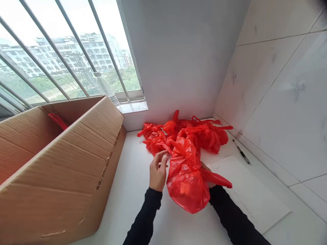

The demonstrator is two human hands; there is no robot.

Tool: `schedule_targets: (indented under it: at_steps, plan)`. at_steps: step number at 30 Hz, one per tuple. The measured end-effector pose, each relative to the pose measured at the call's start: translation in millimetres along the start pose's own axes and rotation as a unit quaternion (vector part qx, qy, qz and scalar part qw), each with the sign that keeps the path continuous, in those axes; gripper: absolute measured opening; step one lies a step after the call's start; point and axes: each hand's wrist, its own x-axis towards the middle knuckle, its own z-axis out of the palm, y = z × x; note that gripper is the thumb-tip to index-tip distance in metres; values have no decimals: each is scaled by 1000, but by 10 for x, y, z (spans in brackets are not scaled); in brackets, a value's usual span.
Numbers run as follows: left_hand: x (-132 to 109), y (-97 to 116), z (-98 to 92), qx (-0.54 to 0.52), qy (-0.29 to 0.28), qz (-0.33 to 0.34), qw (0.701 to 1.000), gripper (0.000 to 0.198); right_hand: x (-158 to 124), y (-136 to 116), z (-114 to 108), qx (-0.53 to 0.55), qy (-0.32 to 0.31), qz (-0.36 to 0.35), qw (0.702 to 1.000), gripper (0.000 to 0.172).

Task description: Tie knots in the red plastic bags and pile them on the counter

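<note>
A knotted red plastic bag [187,187] is in front of me, held up above the white surface, with something roundish showing faintly through its film. My right hand [211,184] grips it from the right side; most of its fingers are hidden behind the plastic. To the left of the bag, my left hand [157,172] is open, its fingers curved and apart with nothing in them. Its fingertips are close to the bag; whether they touch it I cannot tell. Just beyond lie several more tied red bags [209,136], heaped against the wall.
At the left stands a tall open cardboard box [74,166] with red plastic inside. A sheet of paper [255,194] and a black pen [241,151] lie to the right. By the barred window is a clear bottle [106,86]. Tiled wall [281,85] bounds the right side.
</note>
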Motion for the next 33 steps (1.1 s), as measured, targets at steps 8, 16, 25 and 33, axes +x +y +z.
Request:
schedule_targets:
  at_steps: [8, 16, 25, 33]
  plan:
    - [-471, -141, -115, -346, -159, -237, 894, 36, -33, 139, 110, -30, -36, 9, 999, 39]
    - [-436, -412, -343, -308, -81, -195, 928, 33, -50, 147, 49, -71, -187, 41, 979, 48]
    - [-457, -403, -298, -285, -68, -169, 941, 38, -87, 135, 100, -111, -191, 25, 975, 49]
    - [-486, -305, -248, -215, -62, -147, 964, 38, -157, 89, 221, 2, -134, 57, 989, 44]
